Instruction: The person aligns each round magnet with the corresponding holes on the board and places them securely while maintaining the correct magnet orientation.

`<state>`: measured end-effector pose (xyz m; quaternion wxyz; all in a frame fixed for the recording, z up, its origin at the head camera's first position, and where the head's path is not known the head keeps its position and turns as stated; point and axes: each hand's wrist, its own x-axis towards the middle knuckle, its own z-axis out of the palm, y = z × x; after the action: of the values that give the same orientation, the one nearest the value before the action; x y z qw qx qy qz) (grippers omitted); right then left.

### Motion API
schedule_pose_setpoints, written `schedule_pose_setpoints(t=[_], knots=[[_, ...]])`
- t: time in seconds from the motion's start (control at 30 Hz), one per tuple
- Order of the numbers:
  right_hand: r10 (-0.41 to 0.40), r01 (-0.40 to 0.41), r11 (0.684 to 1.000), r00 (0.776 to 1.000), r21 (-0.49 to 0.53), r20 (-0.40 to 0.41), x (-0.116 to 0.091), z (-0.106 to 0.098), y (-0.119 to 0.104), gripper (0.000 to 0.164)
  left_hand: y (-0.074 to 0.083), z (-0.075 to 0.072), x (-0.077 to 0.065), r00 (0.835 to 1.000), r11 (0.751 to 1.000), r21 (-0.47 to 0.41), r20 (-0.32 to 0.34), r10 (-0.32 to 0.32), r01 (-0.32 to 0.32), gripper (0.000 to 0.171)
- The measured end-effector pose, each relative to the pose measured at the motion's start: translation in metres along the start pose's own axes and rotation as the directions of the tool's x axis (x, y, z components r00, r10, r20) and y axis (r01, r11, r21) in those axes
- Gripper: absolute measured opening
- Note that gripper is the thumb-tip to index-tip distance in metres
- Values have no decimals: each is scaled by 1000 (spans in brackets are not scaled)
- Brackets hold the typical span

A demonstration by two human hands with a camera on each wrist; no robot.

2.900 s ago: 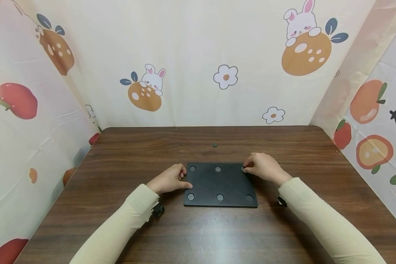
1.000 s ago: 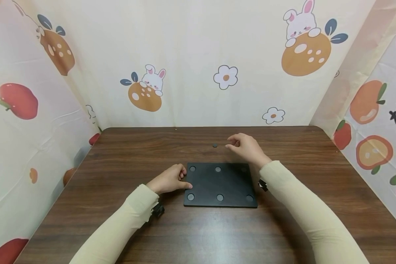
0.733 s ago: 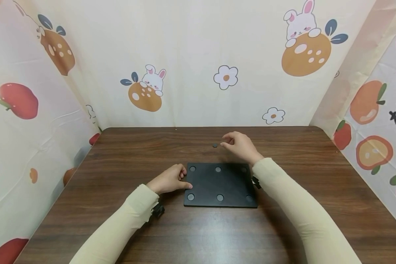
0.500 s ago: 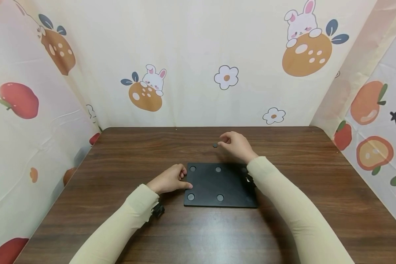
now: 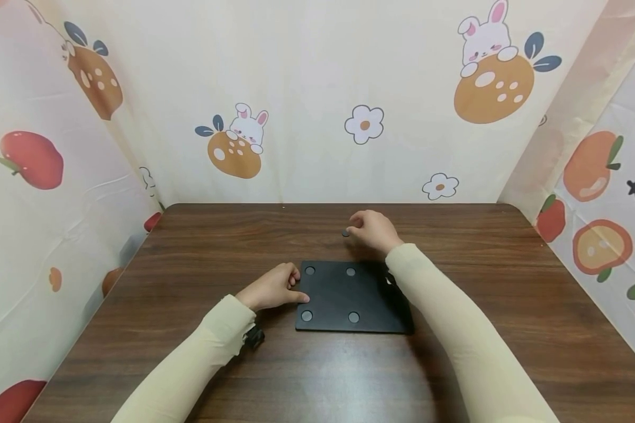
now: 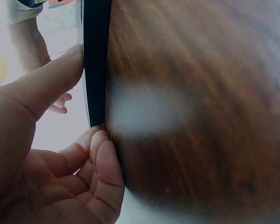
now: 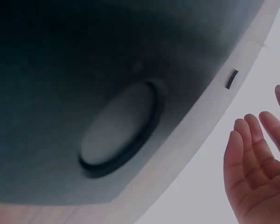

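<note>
A flat black board (image 5: 328, 299) with several round, lighter recesses (image 5: 351, 272) lies on the wooden table. My left hand (image 5: 272, 286) holds its left edge; in the left wrist view the thumb (image 6: 60, 74) lies on the board's face and the other fingers curl against the edge. Beyond the board, a small dark disc (image 5: 346, 233) rests on the table. My right hand (image 5: 374, 229) is right beside this disc, thumb and fingers bent and apart. The right wrist view shows the disc (image 7: 232, 79) clear of the fingers. The right forearm hides the board's right side.
The brown wooden table (image 5: 217, 235) reaches back to a cream curtain (image 5: 307, 117) printed with rabbits and flowers. Fruit-patterned cloth (image 5: 32, 247) hangs at both sides. A small black device (image 5: 254, 336) sits under the left wrist.
My right hand has left the board's upper right recess, moving away and leftward to the small disc. My left hand has stayed on the board's edge.
</note>
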<state>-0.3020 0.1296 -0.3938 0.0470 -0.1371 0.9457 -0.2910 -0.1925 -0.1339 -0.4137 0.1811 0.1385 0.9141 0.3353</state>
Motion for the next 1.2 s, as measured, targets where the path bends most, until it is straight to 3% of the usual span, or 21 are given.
schedule_pose_setpoints(t=[0.77,1.2], knots=[[92,-66,975,989,-213,114,19,9,-11,39,-1,0,2,1000,1000,0,-4,14,-14,46],[75,-29,949,988,-315,136,21,12,-17,33,-1,0,2,1000,1000,-8,-5,16,-16,46]])
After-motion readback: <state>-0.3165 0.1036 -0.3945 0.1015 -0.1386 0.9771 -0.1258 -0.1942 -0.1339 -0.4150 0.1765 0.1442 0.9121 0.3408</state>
